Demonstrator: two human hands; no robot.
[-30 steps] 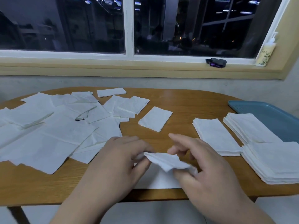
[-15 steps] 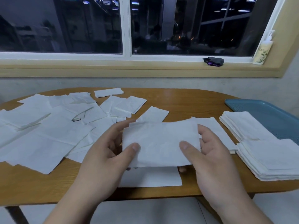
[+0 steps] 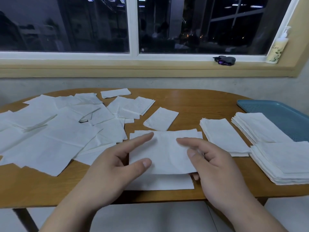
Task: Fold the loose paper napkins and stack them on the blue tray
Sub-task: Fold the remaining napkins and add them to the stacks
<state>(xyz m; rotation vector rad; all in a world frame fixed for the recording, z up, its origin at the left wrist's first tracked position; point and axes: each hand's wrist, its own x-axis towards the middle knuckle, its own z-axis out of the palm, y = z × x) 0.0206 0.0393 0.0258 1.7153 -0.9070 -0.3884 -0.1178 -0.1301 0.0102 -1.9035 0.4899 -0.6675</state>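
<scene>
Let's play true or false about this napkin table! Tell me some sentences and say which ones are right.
1. The left hand and the right hand hold one napkin together. True.
2. The tray is red. False: the tray is blue.
3. Neat stacks of napkins lie to the right of the hands. True.
4. The bottle sits in the tray. False: the bottle stands on the windowsill.
</scene>
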